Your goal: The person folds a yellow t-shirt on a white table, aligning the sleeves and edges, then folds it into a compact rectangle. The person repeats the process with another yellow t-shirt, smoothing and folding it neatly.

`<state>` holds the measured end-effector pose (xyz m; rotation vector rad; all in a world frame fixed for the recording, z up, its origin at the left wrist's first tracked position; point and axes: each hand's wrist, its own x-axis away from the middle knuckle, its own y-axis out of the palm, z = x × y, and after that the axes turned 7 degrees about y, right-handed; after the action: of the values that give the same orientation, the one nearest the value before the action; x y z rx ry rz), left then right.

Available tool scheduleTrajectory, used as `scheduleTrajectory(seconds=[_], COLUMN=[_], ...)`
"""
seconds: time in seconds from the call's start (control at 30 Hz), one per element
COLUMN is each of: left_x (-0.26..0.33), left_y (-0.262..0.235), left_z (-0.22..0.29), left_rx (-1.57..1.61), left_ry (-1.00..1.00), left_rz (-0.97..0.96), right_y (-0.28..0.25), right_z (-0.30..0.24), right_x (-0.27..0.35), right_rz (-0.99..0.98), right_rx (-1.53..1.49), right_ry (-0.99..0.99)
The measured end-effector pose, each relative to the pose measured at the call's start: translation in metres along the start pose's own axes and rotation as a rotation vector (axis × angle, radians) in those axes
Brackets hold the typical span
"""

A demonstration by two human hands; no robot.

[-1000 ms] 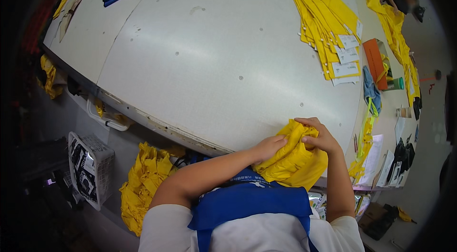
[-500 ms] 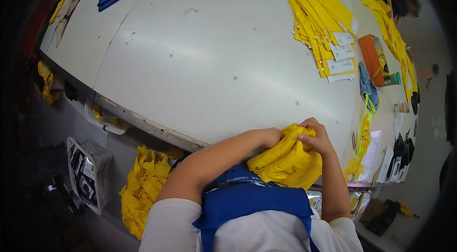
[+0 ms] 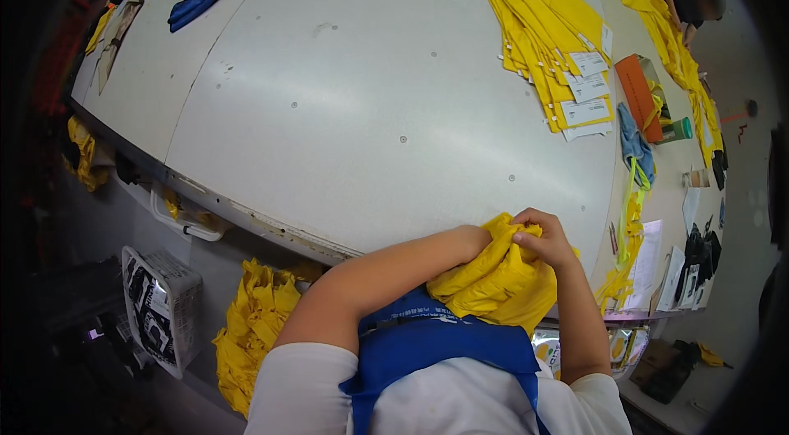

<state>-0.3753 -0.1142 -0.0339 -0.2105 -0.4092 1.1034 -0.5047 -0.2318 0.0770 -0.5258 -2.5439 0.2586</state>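
Observation:
A bunched yellow cloth piece [image 3: 493, 275], perhaps a garment, lies against my blue apron at the table's near edge. My right hand [image 3: 544, 238] is closed on its upper rim, thumb and fingers pinching the fabric. On the other side, my left hand [image 3: 472, 243] reaches into the folds; its fingers are hidden by the cloth, so their grip does not show. The lower part of the cloth hangs in loose folds in front of me.
Flat yellow pieces with white labels [image 3: 546, 49] lie fanned at the far right. An orange box [image 3: 639, 98] and green cup [image 3: 676, 130] stand beyond them. Below the table's left edge are a yellow heap [image 3: 255, 320] and white basket [image 3: 177, 295]. Another person [image 3: 689, 4] stands far right.
My left hand sits a little deeper in the folds, and the cloth's top edge is pulled up slightly. My right hand keeps its pinch. The whole view has shifted slightly.

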Motion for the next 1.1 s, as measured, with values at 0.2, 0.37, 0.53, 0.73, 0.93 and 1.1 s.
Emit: scheduleTrajectory(seconds=[0.2,0.37,0.53,0.73,0.93,1.1], left_x=[0.006,0.039,0.052,0.039,0.041,0.046], left_y=[-0.012,-0.012,0.007,0.038,0.006,0.000], left_z=[0.016,0.021,0.009,-0.020,0.001,0.017], left_rx=[-0.186,0.055,0.484,0.861,0.570,0.177], left_ry=[-0.128,-0.083,-0.204,-0.138,-0.266,-0.141], left_rz=[-0.083,0.376,0.564,0.756,0.894,1.073], right_y=[-0.005,-0.022,-0.019,0.007,0.031,0.054], right_z=[0.004,-0.009,-0.020,-0.035,-0.027,-0.007], right_x=[0.007,0.016,0.006,0.002,-0.001,-0.013], right_rz=[0.013,-0.084,-0.098,0.002,0.121,0.236], right_rx=[0.021,-0.001,0.208,0.354,0.720,0.859], right_ry=[-0.039,-0.050,-0.084,0.037,-0.288,-0.294])
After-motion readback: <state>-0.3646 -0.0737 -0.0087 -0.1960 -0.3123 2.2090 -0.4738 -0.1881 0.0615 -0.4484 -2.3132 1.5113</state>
